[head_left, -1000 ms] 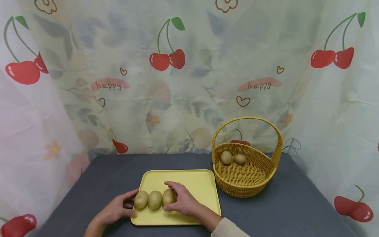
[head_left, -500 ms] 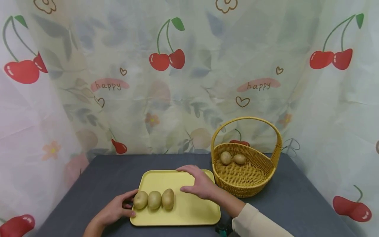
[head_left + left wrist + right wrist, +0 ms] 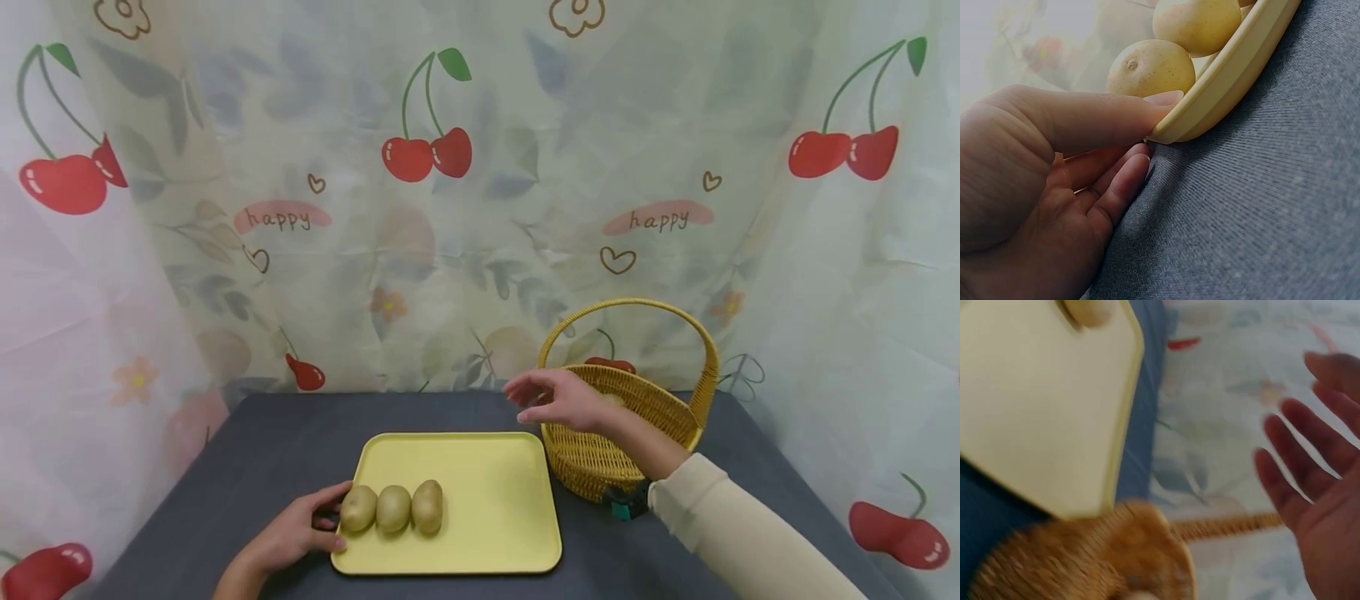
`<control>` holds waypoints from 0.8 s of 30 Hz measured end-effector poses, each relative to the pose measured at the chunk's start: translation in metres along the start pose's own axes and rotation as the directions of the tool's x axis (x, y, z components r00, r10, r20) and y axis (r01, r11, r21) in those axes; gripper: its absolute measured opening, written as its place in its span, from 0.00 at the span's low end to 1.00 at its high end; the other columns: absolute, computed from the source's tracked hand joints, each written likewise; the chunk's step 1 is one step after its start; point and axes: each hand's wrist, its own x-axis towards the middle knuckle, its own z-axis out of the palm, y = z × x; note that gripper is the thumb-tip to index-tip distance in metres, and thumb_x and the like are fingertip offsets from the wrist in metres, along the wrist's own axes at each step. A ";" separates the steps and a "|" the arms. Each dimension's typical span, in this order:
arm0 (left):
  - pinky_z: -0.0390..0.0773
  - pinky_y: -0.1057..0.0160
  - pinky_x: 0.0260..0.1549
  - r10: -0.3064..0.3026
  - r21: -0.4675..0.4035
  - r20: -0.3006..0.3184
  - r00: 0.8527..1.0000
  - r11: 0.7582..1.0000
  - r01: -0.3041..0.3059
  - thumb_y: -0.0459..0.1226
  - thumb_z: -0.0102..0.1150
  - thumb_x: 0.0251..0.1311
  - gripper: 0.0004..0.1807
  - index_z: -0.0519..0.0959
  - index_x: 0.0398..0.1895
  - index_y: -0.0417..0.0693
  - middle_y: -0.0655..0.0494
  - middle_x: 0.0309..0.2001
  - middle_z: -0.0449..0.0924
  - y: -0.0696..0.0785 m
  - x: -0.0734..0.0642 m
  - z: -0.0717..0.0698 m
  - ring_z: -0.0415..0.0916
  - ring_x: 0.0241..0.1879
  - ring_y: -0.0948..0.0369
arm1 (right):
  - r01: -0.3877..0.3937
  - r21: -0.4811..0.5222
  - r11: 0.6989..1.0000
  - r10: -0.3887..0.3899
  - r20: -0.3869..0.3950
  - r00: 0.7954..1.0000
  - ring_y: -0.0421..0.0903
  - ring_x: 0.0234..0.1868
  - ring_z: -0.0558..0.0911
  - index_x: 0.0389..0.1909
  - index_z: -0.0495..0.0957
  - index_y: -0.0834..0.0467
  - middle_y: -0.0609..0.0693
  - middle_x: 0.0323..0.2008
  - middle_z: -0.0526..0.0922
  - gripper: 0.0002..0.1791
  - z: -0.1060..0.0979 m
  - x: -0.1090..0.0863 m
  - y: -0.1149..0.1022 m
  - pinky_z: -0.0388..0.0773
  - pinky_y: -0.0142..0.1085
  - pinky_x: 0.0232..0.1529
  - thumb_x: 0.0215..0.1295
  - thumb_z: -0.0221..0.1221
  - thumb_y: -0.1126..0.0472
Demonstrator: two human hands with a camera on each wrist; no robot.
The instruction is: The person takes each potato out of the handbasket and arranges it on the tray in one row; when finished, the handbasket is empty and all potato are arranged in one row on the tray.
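Three yellow-brown, rounded potatoes [image 3: 393, 509]: in a close side-by-side row on the left part of a pale yellow, rectangular, shallow-rimmed tray [image 3: 495, 508]; contact between neighbours hard to tell. Likely handling: firm, moderate in weight, not fragile, apt to roll if nudged. Best hold: thumb and fingers round the middle; easiest access at the longer right-end potato [image 3: 428, 507], with bare tray beside it.

Left hand [image 3: 292, 525]: thumb over the tray's left rim near the front corner, fingers curled below; pinching the tray edge. Left-end potato [image 3: 357, 509] just beside the fingers; touch impossible to confirm.

Right hand [image 3: 558, 400]: in the air before the left side of the basket, fingers spread, nothing held.

Golden-brown, oval wicker basket [image 3: 581, 482] with tall arched handle [image 3: 708, 367]: just beside the tray's right edge. Probably light and slightly springy; best lifted by the handle. Inside, one pale potato [image 3: 613, 400], mostly hidden behind the right arm.

Obstacles: handle arch above the basket's mouth; black-and-teal wrist device [image 3: 628, 504] before the basket's front wall.

Surroundings: dark grey-blue cloth [image 3: 240, 467] underneath, pale cherry-printed curtain [image 3: 487, 250] behind.
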 end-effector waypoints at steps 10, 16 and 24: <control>0.75 0.61 0.43 -0.017 -0.010 0.000 1.000 1.000 0.017 0.35 0.71 0.54 0.47 0.54 0.71 0.26 0.30 0.62 0.66 0.000 0.001 0.000 0.73 0.52 0.49 | -0.172 -0.063 0.983 0.183 0.251 0.951 0.61 0.57 0.74 0.64 0.70 0.65 0.60 0.53 0.78 0.27 -0.057 -0.005 0.021 0.72 0.47 0.54 0.67 0.61 0.59; 0.75 0.60 0.43 -0.016 -0.013 0.001 1.000 1.000 0.016 0.35 0.70 0.54 0.47 0.54 0.72 0.27 0.30 0.63 0.66 0.001 0.001 -0.001 0.72 0.52 0.49 | -0.375 0.010 0.927 0.361 0.245 0.900 0.57 0.60 0.72 0.68 0.65 0.65 0.61 0.59 0.73 0.30 -0.073 -0.013 0.049 0.73 0.50 0.54 0.68 0.59 0.59; 0.75 0.63 0.43 0.009 -0.025 0.002 1.000 1.000 -0.009 0.34 0.71 0.53 0.47 0.55 0.71 0.27 0.31 0.63 0.66 -0.001 0.002 0.001 0.72 0.52 0.50 | -0.469 0.001 0.883 0.468 0.068 0.881 0.60 0.59 0.73 0.69 0.63 0.67 0.68 0.61 0.70 0.32 -0.080 -0.020 0.078 0.70 0.58 0.54 0.69 0.59 0.57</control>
